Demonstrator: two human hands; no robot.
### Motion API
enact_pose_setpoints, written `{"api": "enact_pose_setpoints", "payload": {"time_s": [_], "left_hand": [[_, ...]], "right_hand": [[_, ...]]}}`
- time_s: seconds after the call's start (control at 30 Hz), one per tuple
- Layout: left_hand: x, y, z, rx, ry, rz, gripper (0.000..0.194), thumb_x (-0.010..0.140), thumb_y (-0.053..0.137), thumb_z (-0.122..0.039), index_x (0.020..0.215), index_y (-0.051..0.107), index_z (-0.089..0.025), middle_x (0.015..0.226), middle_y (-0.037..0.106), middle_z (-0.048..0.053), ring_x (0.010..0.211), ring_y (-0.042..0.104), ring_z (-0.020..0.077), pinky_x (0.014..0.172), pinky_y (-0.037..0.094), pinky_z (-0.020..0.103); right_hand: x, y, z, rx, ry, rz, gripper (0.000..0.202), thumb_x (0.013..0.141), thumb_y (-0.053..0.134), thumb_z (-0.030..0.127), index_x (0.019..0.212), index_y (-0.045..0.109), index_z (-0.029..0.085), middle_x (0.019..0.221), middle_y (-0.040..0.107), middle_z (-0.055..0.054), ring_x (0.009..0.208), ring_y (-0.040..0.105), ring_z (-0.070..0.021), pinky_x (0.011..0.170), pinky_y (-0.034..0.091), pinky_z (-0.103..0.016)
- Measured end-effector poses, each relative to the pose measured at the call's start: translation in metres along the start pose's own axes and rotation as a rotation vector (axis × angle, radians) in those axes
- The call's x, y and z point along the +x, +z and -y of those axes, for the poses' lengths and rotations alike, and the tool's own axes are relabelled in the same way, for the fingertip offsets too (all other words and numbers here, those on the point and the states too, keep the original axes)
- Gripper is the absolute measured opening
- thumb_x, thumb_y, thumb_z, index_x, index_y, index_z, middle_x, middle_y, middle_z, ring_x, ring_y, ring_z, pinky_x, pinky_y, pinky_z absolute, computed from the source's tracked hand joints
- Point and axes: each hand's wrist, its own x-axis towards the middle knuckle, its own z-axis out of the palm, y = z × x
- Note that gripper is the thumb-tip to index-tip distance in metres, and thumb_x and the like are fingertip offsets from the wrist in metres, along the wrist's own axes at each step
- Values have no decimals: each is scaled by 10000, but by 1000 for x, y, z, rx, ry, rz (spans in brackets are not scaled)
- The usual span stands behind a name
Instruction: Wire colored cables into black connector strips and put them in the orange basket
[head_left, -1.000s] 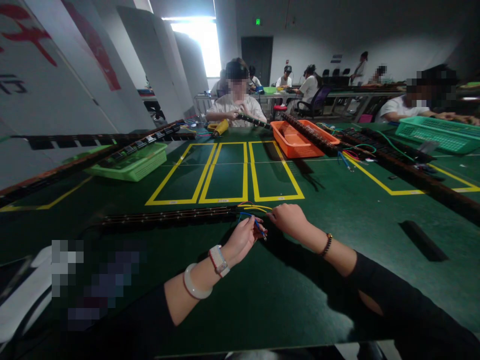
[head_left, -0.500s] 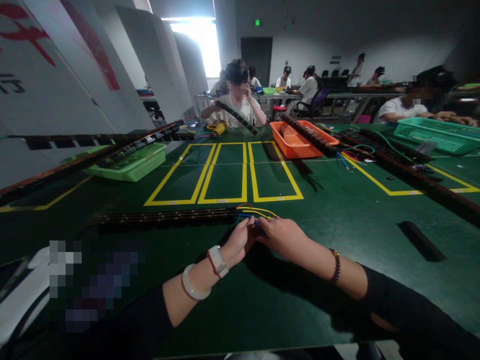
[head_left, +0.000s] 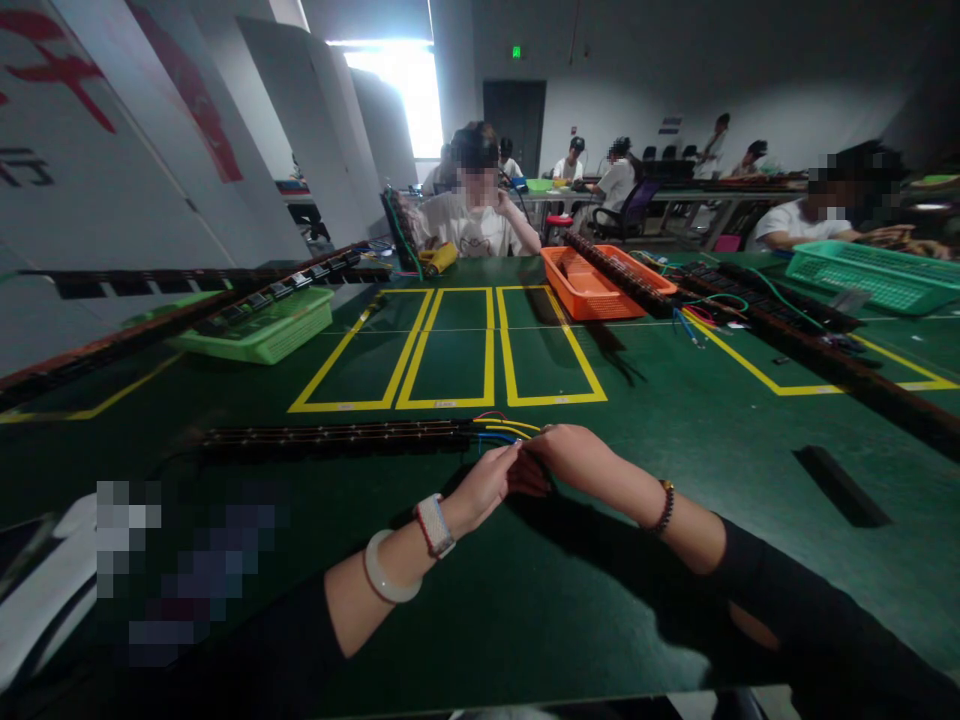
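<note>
A long black strip with rows of small bright points lies lengthwise across the table. Yellow wires and a blue wire come out of its right end and run to my hands. My left hand is closed, its thumb and fingertips pinched at the blue wire's end. Against it, my right hand bends downward, its fingers curled round the wire ends and mostly hidden. What lies between the fingertips is covered.
Yellow tape rectangles mark the green table. Behind them stand an orange basket and a green basket, with long strips across both. A short black piece lies at right. Across the table sits a person.
My right hand has turned and its fingers now point further down, covering more of the wires. The person opposite has moved the strip they hold to the left and upright.
</note>
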Motion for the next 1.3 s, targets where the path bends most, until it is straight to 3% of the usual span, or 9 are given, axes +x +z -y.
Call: {"api": "enact_pose_setpoints", "payload": {"time_s": [0.1, 0.2, 0.33, 0.53, 0.77, 0.9, 1.07, 1.17, 1.3], "left_hand": [[-1, -1, 0, 30, 19, 26, 253, 901, 526, -341, 874, 602, -101, 801, 651, 113, 731, 647, 186, 718, 516, 325], [-1, -1, -1, 47, 19, 12, 216, 913, 495, -293, 879, 582, -98, 806, 647, 111, 720, 647, 183, 737, 513, 339], [1, -1, -2, 99, 14, 0, 306, 924, 467, -356, 836, 583, -86, 782, 645, 142, 745, 652, 218, 748, 498, 356], [-4, 0, -7, 109, -2, 20, 376, 944, 406, -395, 802, 621, -121, 815, 666, 148, 826, 639, 244, 835, 454, 395], [-5, 1, -14, -25, -91, 16, 405, 953, 384, -410, 870, 641, -109, 942, 673, 175, 925, 628, 246, 959, 417, 412], [3, -3, -10, -179, -98, 2, 361, 962, 385, -362, 991, 638, -107, 1037, 658, 162, 995, 610, 243, 976, 422, 392], [7, -5, -5, -323, -6, -66, 245, 952, 430, -297, 882, 612, -148, 922, 675, 104, 977, 614, 225, 965, 434, 396], [6, -3, -6, -300, 36, -48, 212, 949, 432, -244, 861, 612, -175, 944, 684, 75, 1068, 588, 234, 958, 442, 401], [4, -1, -7, -245, 41, -21, 222, 947, 427, -226, 904, 641, -185, 976, 691, 72, 1121, 562, 252, 967, 446, 401]], "right_hand": [[2, 3, -6, 39, 5, -32, 250, 905, 458, 163, 1010, 684, 187, 884, 658, -91, 806, 629, -192, 692, 436, -271], [4, 5, -13, 95, 49, -237, 207, 875, 567, 267, 1025, 681, 179, 928, 617, -94, 870, 585, -188, 750, 426, -275], [14, 20, -26, 174, 67, -457, 381, 806, 664, 372, 1113, 638, 147, 1036, 580, -122, 959, 537, -217, 845, 411, -326], [41, 40, -33, 454, -42, -303, 318, 796, 654, 331, 1017, 657, 102, 893, 647, -69, 772, 551, -136, 694, 384, -236], [58, 19, -28, 492, 14, -14, 149, 768, 620, 244, 785, 667, 103, 608, 544, 22, 559, 406, -75, 514, 234, -216], [50, 12, -22, 428, 37, -86, 213, 811, 596, 318, 781, 665, 119, 624, 572, 7, 545, 419, -76, 508, 231, -222], [33, 17, -6, 63, -9, -254, 246, 917, 473, 275, 893, 687, 156, 826, 647, -63, 698, 538, -134, 572, 281, -248], [25, 20, 2, -77, -43, -238, 256, 929, 443, 218, 1045, 661, 151, 917, 647, -95, 804, 577, -180, 625, 343, -263], [22, 22, 5, -62, -19, -211, 240, 923, 455, 199, 1039, 659, 153, 925, 641, -87, 812, 592, -183, 642, 375, -261]]}}
